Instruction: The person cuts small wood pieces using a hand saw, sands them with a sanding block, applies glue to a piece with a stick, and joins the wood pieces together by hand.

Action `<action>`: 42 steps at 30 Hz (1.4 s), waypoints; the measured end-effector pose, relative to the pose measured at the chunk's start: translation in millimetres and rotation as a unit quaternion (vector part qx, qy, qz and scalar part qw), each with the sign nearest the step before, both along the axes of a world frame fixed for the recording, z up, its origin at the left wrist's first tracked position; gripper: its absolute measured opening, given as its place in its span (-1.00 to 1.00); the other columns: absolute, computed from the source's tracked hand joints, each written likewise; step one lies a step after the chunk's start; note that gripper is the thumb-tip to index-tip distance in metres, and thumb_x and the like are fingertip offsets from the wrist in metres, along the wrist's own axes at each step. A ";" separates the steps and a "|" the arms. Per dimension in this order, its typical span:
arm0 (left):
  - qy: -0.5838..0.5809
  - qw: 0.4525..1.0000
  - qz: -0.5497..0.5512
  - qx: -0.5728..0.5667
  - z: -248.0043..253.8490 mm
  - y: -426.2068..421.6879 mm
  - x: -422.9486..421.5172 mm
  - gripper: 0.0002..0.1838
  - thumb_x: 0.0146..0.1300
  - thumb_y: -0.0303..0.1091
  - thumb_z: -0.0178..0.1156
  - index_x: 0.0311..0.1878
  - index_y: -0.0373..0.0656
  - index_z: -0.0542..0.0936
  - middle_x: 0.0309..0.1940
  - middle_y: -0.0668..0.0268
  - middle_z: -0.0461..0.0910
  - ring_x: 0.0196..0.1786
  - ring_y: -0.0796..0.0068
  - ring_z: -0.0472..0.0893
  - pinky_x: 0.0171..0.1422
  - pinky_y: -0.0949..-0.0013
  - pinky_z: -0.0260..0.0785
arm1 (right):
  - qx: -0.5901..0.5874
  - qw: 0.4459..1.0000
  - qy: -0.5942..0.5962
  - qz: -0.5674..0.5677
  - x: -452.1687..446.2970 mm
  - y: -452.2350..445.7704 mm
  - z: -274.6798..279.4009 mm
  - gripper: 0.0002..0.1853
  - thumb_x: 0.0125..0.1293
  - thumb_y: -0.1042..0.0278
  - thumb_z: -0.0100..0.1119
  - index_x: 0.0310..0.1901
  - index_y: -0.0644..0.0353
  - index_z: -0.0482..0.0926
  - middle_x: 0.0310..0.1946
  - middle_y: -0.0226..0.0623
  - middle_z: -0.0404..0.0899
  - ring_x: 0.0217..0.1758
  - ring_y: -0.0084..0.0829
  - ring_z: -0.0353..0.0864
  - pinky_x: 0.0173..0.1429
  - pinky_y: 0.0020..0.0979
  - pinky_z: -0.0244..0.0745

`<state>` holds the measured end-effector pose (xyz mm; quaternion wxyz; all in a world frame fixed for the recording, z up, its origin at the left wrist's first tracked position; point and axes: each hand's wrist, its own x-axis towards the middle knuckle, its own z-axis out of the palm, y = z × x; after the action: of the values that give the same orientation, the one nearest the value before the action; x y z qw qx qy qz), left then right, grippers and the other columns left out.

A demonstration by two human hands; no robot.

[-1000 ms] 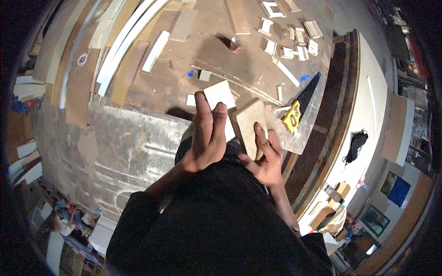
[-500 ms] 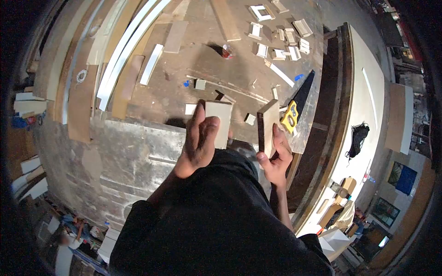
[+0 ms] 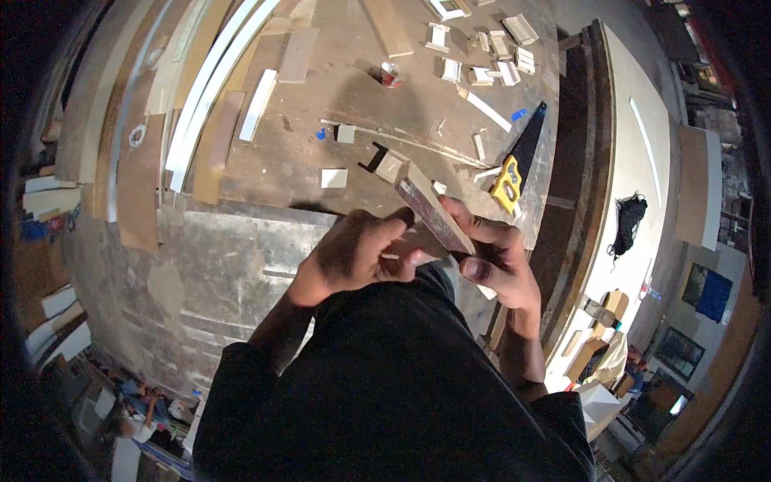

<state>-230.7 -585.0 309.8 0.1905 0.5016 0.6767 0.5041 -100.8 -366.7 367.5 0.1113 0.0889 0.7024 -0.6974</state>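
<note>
My right hand (image 3: 502,261) is closed round a small wooden board (image 3: 434,213), tilted with its dark, rough edge facing up. My left hand (image 3: 357,253) is closed at the board's left side, its thumb and fingers against a pale wooden face. The two pieces held before now overlap or meet between the hands, and I cannot tell where one ends. Beyond the board's far end, a dark strip (image 3: 376,157) shows on the table. A pale square block (image 3: 334,177) and a smaller block (image 3: 345,133) lie past my left hand.
A handsaw (image 3: 507,185) with a yellow handle lies to the right. Several small wooden assemblies (image 3: 498,48) sit at the far right, near a small reddish jar (image 3: 390,75). Long boards (image 3: 144,169) line the left. A pale side bench (image 3: 634,161) holds a black cloth-like bundle (image 3: 629,225).
My hands have come together, bringing the two separate wooden pieces against each other. The right-hand board has turned from upright to a slant, with its dark edge up.
</note>
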 end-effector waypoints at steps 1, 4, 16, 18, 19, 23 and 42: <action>-0.016 1.000 0.015 -0.003 -2.0 -2.3 -1.2 -0.67 0.34 -0.20 0.35 -0.21 -0.27 0.48 -0.54 0.04 0.59 -0.40 -0.07 0.70 -0.36 0.15 0.51 | 0.005 1.000 -0.001 -0.007 -0.4 -2.4 1.4 -0.25 0.17 0.24 0.41 0.35 0.48 0.46 0.32 0.09 0.56 0.42 -0.17 0.52 0.49 -0.29 0.24; -0.049 0.997 0.053 -0.018 -7.4 -5.3 -0.5 -0.66 0.34 -0.23 0.34 -0.37 -0.25 0.45 -0.58 0.07 0.56 -0.47 -0.08 0.64 -0.39 0.16 0.45 | 0.049 0.998 0.027 0.034 12.4 6.1 -8.2 -0.24 0.19 0.22 0.42 0.37 0.45 0.45 0.37 0.08 0.51 0.48 -0.17 0.45 0.55 -0.26 0.17; -0.782 0.613 0.015 0.114 -34.5 -0.6 31.0 -0.29 0.45 0.51 -0.33 -0.28 -0.01 0.39 -0.76 0.42 0.24 -0.81 0.56 0.16 -0.72 0.46 -0.03 | 0.255 0.953 0.144 -0.078 23.9 -1.4 -37.4 -0.18 0.01 0.26 0.54 0.35 0.41 0.52 -0.23 -0.19 0.56 -0.23 -0.38 0.50 -0.07 -0.39 0.46; -0.818 0.542 -0.097 0.167 -33.3 1.5 31.2 -0.31 0.48 0.48 -0.32 -0.24 -0.01 0.42 -0.74 0.39 0.26 -0.79 0.55 0.18 -0.70 0.45 0.03 | 0.281 0.937 0.182 -0.096 25.0 -11.0 -34.1 -0.14 -0.06 0.19 0.58 0.33 0.37 0.55 -0.18 -0.13 0.58 -0.20 -0.32 0.56 -0.06 -0.36 0.49; -0.792 0.582 -0.086 0.162 -29.8 2.1 35.9 -0.34 0.50 0.45 -0.29 -0.18 -0.01 0.42 -0.72 0.36 0.26 -0.76 0.55 0.23 -0.69 0.46 0.03 | 0.303 0.926 0.203 -0.098 24.1 -16.3 -32.3 -0.11 -0.11 0.15 0.61 0.32 0.34 0.57 -0.14 -0.10 0.59 -0.18 -0.29 0.60 -0.05 -0.34 0.52; -0.808 0.587 -0.008 0.057 -11.7 3.4 53.5 -0.38 0.55 0.38 -0.23 -0.39 0.03 0.33 -0.73 0.53 0.19 -0.80 0.66 0.18 -0.75 0.51 0.03 | 0.382 0.921 0.043 -0.066 13.8 -27.8 -26.4 -0.14 -0.02 0.19 0.64 0.35 0.33 0.54 -0.04 -0.11 0.62 0.02 -0.26 0.64 0.22 -0.39 0.47; -0.806 0.535 -0.175 0.181 -24.4 2.5 41.2 -0.53 0.46 0.20 0.09 -0.06 -0.04 0.31 -0.58 0.36 0.29 -0.68 0.63 0.22 -0.65 0.53 0.06 | 0.219 0.945 0.165 -0.177 -6.7 -18.7 -39.3 -0.19 0.01 0.55 0.54 0.38 0.41 0.48 -0.25 -0.31 0.49 -0.16 -0.51 0.48 -0.04 -0.51 0.42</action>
<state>-189.5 -582.4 285.5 0.6450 0.0145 0.0298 0.7635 -107.5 -385.4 328.2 -0.1530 0.1177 0.8193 -0.5399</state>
